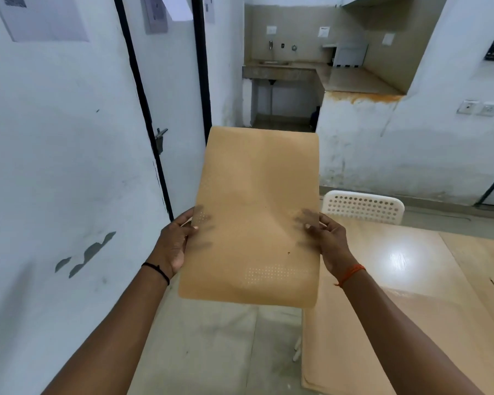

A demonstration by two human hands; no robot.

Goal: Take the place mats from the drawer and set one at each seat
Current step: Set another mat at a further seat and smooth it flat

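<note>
Head view: left hand (175,243) and right hand (330,240) pinch a thin tan, dot-perforated place mat (254,212) by its side edges.

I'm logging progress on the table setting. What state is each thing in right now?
Mat: held up in the air, long side upright, not yet laid down.
Left hand: grips the mat's left edge.
Right hand: grips the mat's right edge.
Table: no mat visible on the part in view.
Chair: stands at the table's far side, nobody in it.
</note>
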